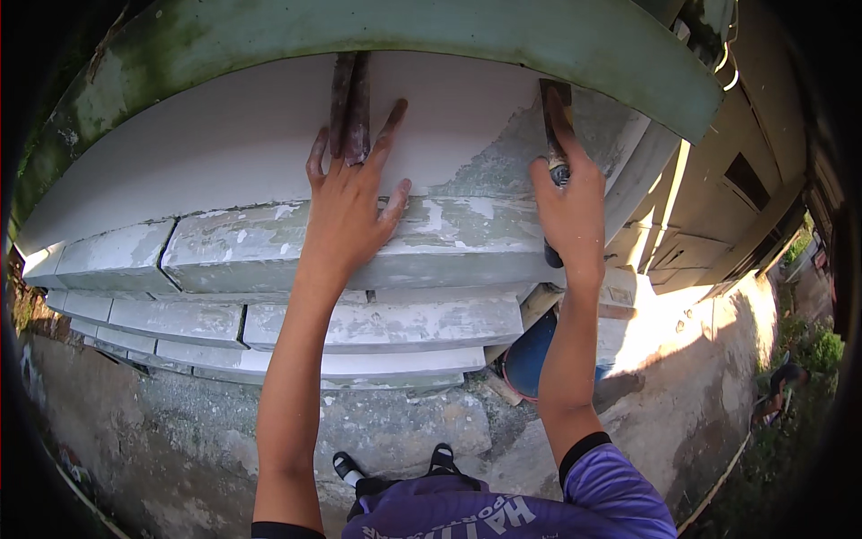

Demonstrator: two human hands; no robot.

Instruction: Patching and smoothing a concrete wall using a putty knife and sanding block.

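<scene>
My left hand point(348, 193) lies against the white-coated wall point(242, 126) with its outer fingers and thumb spread. At its middle fingers stand two long dark strips point(350, 108), smeared with white; whether they are held or are the fingers themselves I cannot tell. To the right, my right hand point(572, 202) grips a putty knife point(554, 175) with a dark handle, the index finger stretched along it. Its upper end meets the wall beside a bare grey-green patch point(503, 153) with a ragged white edge.
A green mossy beam point(377, 27) overhangs the top. Below the wall, stepped ledges point(377, 323) carry patchy white coating. A blue bucket point(532, 355) stands behind my right forearm. Sandalled feet point(440, 458) are on concrete. Someone else point(786, 386) is at far right by plants.
</scene>
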